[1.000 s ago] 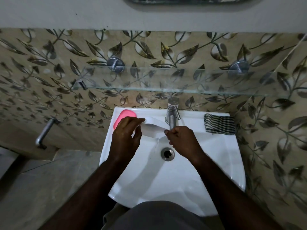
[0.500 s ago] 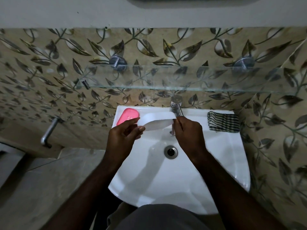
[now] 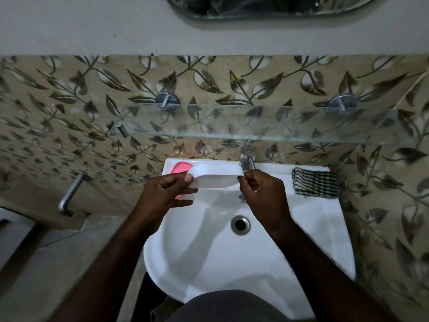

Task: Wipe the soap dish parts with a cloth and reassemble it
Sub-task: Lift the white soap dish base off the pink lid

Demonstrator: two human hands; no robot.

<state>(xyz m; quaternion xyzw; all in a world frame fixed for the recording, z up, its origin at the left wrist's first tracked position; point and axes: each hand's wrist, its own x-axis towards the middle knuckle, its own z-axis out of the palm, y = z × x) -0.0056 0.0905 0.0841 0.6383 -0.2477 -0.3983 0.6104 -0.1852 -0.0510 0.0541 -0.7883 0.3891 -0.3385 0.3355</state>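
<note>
A white oval soap dish part (image 3: 216, 177) is held up over the back of the white sink (image 3: 325, 219), tilted with its underside toward me. My left hand (image 3: 167, 190) pinches its left end between thumb and fingers. My right hand (image 3: 262, 189) pinches its right end. A pink piece (image 3: 180, 168), soap or another dish part, lies on the sink's back left ledge, partly hidden by the white part and my left hand. A green-and-white striped cloth (image 3: 314, 184) lies folded on the back right ledge.
A chrome tap (image 3: 248, 159) stands at the sink's back centre, just behind my right hand. The drain (image 3: 240, 224) is in the basin below. A glass shelf (image 3: 232, 124) juts from the tiled wall above. A metal pipe (image 3: 69, 196) sticks out at the left.
The white dish part has been lifted from under the tap to higher over the sink's back and turned underside toward me. Both hands rose with it.
</note>
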